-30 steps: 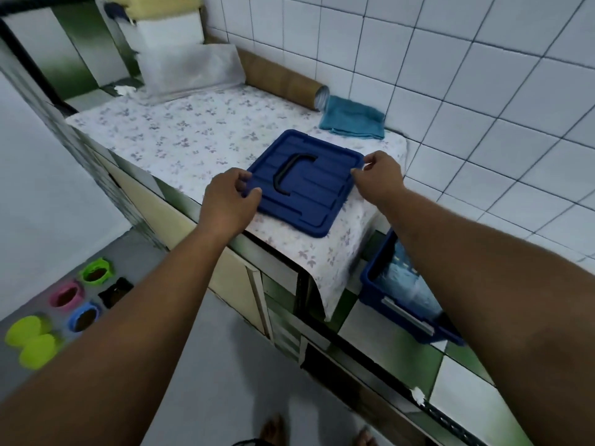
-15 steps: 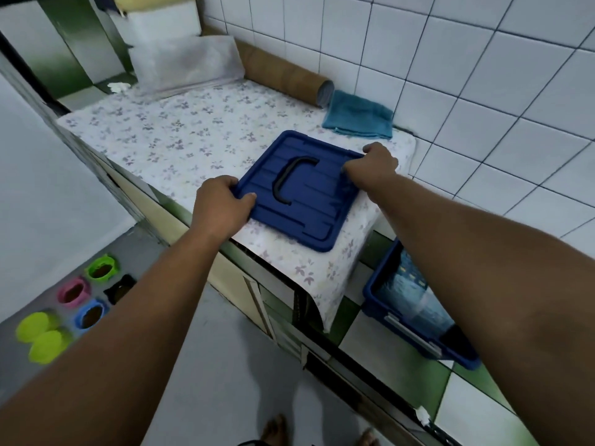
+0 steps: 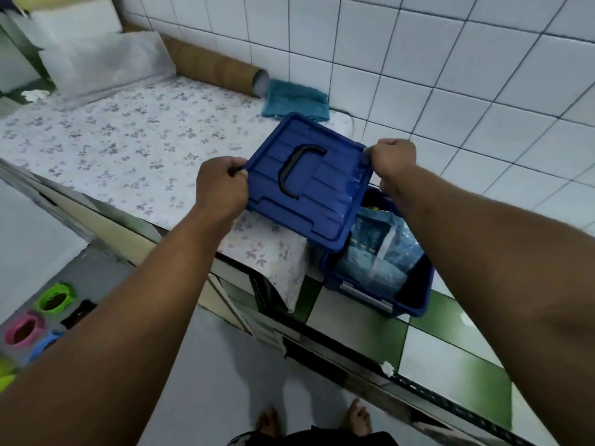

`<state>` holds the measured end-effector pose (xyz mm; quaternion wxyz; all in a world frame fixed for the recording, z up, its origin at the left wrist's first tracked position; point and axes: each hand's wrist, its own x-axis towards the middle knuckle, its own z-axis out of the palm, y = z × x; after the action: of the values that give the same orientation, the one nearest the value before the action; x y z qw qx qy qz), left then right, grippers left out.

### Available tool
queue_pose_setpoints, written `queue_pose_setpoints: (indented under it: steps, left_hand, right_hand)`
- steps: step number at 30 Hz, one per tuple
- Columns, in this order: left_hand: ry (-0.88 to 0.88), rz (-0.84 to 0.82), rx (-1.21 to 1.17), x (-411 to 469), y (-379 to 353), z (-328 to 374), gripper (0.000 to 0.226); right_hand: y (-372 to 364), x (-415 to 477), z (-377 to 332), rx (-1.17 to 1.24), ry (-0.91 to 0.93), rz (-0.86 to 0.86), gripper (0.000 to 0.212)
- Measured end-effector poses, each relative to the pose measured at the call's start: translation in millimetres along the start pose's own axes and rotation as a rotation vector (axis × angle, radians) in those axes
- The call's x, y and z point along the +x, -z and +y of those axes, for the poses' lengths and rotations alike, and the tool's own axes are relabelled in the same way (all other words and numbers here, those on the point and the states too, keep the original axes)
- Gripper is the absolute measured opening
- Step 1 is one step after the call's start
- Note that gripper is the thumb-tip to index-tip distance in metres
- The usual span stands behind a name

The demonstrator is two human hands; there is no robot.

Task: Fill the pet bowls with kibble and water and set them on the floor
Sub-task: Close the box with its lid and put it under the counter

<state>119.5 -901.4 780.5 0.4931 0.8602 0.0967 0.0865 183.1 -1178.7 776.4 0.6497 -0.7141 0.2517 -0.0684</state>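
A blue plastic lid with a dark handle is held up off the counter, partly over the open blue bin. My left hand grips its left edge and my right hand grips its right edge. A clear bag with blue print lies inside the bin. On the floor at the lower left stand a green bowl, a pink bowl and a blue bowl, the green and pink ones holding brown kibble, beside a black dish.
The counter carries a floral cloth, a teal folded towel, a cardboard tube and white bags by the tiled wall. Yellow-green bowls show at the left edge. My bare feet stand on grey floor.
Both hands have lifted the lid off the floral cloth and carried it right and toward me, so it now hangs partly over the open bin.
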Motion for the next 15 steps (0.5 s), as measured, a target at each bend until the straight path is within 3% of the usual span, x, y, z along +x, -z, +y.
queue_pose_setpoints:
  steps: [3,8,15]
  left_hand:
    - [0.026,-0.074,-0.049,-4.7,-29.6,11.0,0.031]
    - [0.078,-0.203,-0.079,-26.6,-79.9,18.4,0.029]
    - [0.000,-0.252,0.055,-63.9,-121.7,23.9,0.034]
  right_hand:
    - [46.6,-3.1,4.4,0.039,0.003,0.067,0.022]
    - [108.8,-1.5,34.1,0.057,-0.027,0.173,0.029]
    - [153.7,-0.2,80.8,-0.040,-0.062,0.208,0.035]
